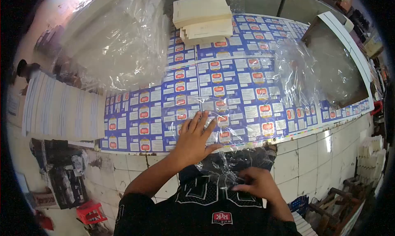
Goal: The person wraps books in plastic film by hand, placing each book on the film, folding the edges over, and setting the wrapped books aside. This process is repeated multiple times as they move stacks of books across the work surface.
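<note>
My left hand (196, 138) lies with its fingers spread on a clear plastic sheet (201, 106), near the front edge of a table covered in blue printed sheets (154, 108). Off the table edge, in front of my dark shirt, my right hand (257, 182) has its fingers curled at the crumpled lower part of the plastic. The plastic runs from the tabletop down over the edge between the two hands. Thumb and fingers of the right hand appear closed on it.
A large pile of clear plastic (119, 47) covers the back left. Stacked papers (66, 108) stand at the left edge, and a cream paper stack (201, 14) sits at the back. More loose plastic (294, 67) lies beside an open box (354, 42) at right. A red stool (91, 212) is below left.
</note>
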Demonstrator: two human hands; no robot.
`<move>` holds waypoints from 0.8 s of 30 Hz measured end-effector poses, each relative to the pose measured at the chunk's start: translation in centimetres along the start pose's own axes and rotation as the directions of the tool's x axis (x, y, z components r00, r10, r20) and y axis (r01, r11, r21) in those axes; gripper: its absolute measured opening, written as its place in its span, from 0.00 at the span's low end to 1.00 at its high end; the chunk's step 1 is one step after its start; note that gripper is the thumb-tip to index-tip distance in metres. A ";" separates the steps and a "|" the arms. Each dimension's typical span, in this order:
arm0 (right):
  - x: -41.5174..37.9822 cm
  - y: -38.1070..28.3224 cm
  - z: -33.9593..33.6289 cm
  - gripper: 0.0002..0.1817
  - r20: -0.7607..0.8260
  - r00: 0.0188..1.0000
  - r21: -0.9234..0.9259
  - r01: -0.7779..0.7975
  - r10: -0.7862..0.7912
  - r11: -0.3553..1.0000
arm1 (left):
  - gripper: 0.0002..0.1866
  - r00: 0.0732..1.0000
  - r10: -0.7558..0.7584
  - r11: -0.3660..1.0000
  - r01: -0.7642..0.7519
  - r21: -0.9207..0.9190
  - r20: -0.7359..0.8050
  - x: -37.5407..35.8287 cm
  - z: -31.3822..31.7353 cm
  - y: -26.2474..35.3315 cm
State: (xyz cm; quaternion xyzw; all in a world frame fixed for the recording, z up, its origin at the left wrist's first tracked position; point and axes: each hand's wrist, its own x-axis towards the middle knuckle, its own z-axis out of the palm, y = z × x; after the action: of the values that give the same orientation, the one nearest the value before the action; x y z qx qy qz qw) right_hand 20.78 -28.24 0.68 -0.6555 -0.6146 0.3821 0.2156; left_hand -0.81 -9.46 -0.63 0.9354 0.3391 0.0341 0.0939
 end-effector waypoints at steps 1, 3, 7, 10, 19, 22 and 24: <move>-1.2 1.3 -0.6 0.21 0.086 0.978 0.298 -0.206 0.189 0.932 | 0.41 0.998 0.033 0.999 -0.034 0.023 0.049 -0.3 -0.3 0.0; -3.1 6.9 0.8 0.24 0.117 0.933 0.398 -0.358 0.341 0.844 | 0.45 0.974 0.095 0.995 -0.096 -0.006 0.207 -1.1 -0.6 0.2; -3.0 7.6 1.5 0.26 0.136 0.763 0.417 -0.623 0.632 0.662 | 0.44 0.976 0.099 0.990 -0.077 -0.114 0.196 -1.0 -1.8 0.4; -1.2 7.5 4.5 0.23 -0.141 0.917 0.582 -0.229 0.374 0.781 | 0.35 0.969 -0.169 0.984 0.158 -0.078 -0.182 3.1 -2.4 -2.5; 2.3 1.0 1.6 0.13 -0.200 0.851 0.975 0.123 0.486 0.186 | 0.21 0.924 -0.374 0.820 0.291 -0.494 -0.076 9.3 -3.6 -7.6; 5.0 -0.7 0.7 0.16 -0.132 0.878 0.939 -0.038 0.461 0.341 | 0.28 0.964 -0.241 0.737 0.104 -0.668 -0.116 12.2 -5.0 -9.6; 6.6 -0.3 0.1 0.16 -0.105 0.907 0.836 -0.141 0.407 0.531 | 0.36 0.960 -0.262 0.765 0.146 -0.627 -0.096 14.3 -5.9 -10.8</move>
State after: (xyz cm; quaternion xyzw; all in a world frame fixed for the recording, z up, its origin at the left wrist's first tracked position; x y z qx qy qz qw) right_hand 20.21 -21.86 -0.73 -0.6201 -0.2198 0.5498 0.5147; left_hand 2.68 8.75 2.96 0.8044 0.4163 0.2149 0.3652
